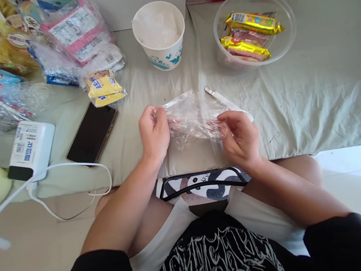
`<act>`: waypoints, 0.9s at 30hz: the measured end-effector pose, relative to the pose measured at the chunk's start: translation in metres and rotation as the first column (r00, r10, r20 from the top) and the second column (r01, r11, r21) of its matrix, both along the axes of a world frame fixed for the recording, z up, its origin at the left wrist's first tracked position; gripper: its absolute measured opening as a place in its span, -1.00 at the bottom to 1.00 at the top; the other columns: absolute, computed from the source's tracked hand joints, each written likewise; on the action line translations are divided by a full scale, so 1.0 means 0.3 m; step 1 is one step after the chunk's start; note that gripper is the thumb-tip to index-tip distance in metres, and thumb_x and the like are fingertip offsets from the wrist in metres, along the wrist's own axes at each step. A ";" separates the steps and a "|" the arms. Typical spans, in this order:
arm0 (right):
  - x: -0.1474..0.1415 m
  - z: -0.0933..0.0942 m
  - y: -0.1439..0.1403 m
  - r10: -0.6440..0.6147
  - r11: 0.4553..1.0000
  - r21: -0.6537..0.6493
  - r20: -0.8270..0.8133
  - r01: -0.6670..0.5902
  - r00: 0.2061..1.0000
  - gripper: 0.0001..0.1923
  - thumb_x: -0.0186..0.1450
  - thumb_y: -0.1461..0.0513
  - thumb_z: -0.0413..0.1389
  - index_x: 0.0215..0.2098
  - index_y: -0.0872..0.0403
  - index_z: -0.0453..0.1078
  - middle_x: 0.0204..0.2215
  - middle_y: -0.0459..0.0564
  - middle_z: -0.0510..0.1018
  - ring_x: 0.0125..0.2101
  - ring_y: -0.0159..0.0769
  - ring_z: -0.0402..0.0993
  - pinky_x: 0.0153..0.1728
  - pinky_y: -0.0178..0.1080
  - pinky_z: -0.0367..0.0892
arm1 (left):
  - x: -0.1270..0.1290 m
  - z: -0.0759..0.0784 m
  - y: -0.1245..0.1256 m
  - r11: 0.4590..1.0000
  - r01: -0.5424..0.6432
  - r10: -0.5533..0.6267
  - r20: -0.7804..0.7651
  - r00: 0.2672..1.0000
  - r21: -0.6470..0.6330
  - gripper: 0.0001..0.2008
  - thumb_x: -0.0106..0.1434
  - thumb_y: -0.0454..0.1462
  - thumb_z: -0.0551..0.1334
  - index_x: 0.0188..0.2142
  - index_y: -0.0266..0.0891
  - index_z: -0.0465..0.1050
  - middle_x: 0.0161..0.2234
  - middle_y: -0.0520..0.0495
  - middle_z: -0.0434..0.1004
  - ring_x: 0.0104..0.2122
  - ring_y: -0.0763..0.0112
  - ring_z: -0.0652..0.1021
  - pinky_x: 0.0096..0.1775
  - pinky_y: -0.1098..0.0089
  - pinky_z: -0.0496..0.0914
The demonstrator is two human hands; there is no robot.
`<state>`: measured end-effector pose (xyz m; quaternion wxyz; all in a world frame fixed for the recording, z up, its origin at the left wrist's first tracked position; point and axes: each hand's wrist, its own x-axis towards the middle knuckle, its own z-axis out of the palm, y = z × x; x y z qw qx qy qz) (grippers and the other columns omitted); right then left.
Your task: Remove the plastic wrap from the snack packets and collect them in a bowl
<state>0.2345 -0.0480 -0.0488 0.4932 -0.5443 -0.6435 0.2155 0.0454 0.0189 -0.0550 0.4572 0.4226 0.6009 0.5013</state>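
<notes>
One clear plastic bag, one craft knife, one smartphone, one white power bank, one round clear plastic tub, two patterned paper buckets, two yellow snack packets

Head view (forward and steeply downward)

The floor on the right is brightest. The clear bag shines. Edges look a bit blurry.
</notes>
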 end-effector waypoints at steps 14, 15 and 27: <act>-0.053 -0.091 0.024 -0.031 0.986 0.164 0.019 0.028 0.999 -0.32 0.39 0.20 0.19 0.37 -0.21 0.01 0.06 0.08 0.42 -0.08 -0.12 0.51 -0.08 0.04 0.55 | 0.017 -0.013 -0.035 0.940 0.116 -0.129 0.019 0.991 0.321 -0.45 0.32 0.22 0.29 -0.43 -0.15 0.23 -0.62 0.18 0.16 -0.69 0.63 0.21 -0.63 0.50 0.14; -0.050 -0.089 0.023 -0.043 0.992 0.122 -0.023 0.045 0.999 -0.36 0.41 0.24 0.13 0.36 -0.21 0.01 -0.01 0.04 0.43 -0.19 -0.19 0.49 -0.15 -0.02 0.54 | 0.016 -0.011 -0.035 0.937 0.097 -0.113 0.029 0.993 0.336 -0.47 0.33 0.20 0.29 -0.42 -0.15 0.24 -0.62 0.19 0.16 -0.69 0.63 0.20 -0.63 0.51 0.13; -0.041 -0.055 0.037 0.005 1.000 -0.020 -0.193 -0.009 0.981 -0.18 0.29 0.03 0.36 0.34 -0.29 -0.01 -0.14 -0.04 0.42 -0.21 -0.17 0.45 -0.12 -0.01 0.47 | 0.021 -0.012 -0.062 0.863 0.149 -0.151 -0.036 0.988 0.483 -0.64 0.51 0.01 0.18 -0.34 -0.12 0.27 -0.63 0.19 0.21 -0.73 0.62 0.23 -0.66 0.50 0.10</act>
